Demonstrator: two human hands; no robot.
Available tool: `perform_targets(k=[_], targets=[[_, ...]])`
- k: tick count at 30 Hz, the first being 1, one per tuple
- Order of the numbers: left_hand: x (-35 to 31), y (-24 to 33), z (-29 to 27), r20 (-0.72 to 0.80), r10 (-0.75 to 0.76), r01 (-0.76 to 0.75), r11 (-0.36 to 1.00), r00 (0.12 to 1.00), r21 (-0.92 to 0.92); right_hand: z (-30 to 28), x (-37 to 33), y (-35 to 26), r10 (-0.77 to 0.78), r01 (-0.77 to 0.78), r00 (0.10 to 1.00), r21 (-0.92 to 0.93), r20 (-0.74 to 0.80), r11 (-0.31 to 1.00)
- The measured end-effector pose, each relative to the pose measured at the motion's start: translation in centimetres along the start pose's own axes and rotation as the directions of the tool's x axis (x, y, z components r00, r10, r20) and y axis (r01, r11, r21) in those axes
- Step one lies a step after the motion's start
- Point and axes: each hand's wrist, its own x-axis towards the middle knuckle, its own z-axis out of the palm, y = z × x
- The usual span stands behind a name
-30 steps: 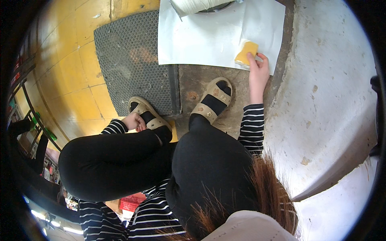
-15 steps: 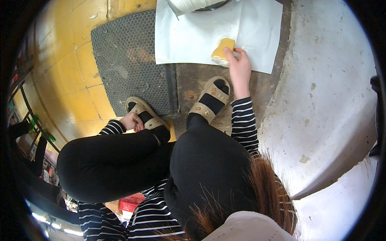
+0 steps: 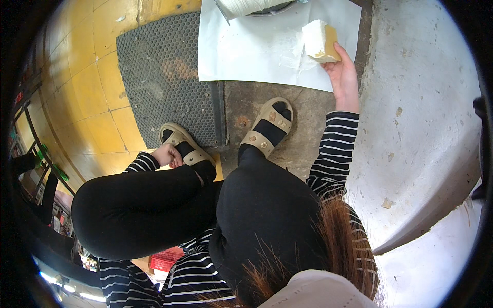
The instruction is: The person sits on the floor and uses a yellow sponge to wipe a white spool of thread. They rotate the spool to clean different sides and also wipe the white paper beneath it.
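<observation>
My right hand point(image 3: 342, 69) grips a thick yellow sponge point(image 3: 329, 45) by its right side. The sponge is tilted, and a white, creamy coating covers the face turned to the left. It is held over the right part of a white sheet point(image 3: 241, 56), where smears of white show beside it. My left hand point(image 3: 167, 155) rests low beside my left sandal point(image 3: 194, 156), its fingers curled in and nothing visible in them.
At the far edge stands a dark round pan point(image 3: 272, 10) with a white ribbed roll point(image 3: 244, 7) over it. A grey honeycomb mat point(image 3: 164, 77) lies left of the sheet on yellow tiles point(image 3: 82, 92). A stained whitish wall point(image 3: 416, 102) rises on the right.
My right hand has moved right and away from me with the sponge, turning it so its white-coated face now shows. My left hand has stayed in place.
</observation>
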Motion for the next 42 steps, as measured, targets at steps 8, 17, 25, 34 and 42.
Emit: perform_targets(k=[8, 17, 25, 34, 42], targets=[[-0.1, 0.3, 0.0, -0.005, -0.004, 0.004, 1.0, 1.0, 0.018, 2.3, 1.4, 2.0, -0.565, 0.211, 0.825, -0.909, -0.032, 0.36], [0.1, -0.2, 0.0, -0.003, -0.016, 0.016, 1.0, 1.0, -0.007, 4.4, -2.4, 4.6, -0.522, 0.149, 0.853, -0.97, 0.028, 0.19], [0.1, -0.2, -0.2, 0.028, 0.026, -0.026, 1.0, 0.999, -0.013, 5.5, -4.7, 6.2, -0.425, 0.219, 0.902, -0.926, 0.071, 0.308], [-0.1, 0.1, -0.2, 0.015, 0.015, -0.015, 1.0, 1.0, 0.004, 5.1, -0.3, 2.9, -0.582, 0.344, 0.812, -0.842, 0.044, 0.415], [0.0, -0.3, 0.0, -0.008, 0.007, -0.007, 1.0, 1.0, 0.009, 4.6, 0.9, 4.1, -0.577, 0.471, 0.74, -0.879, 0.345, 0.079]])
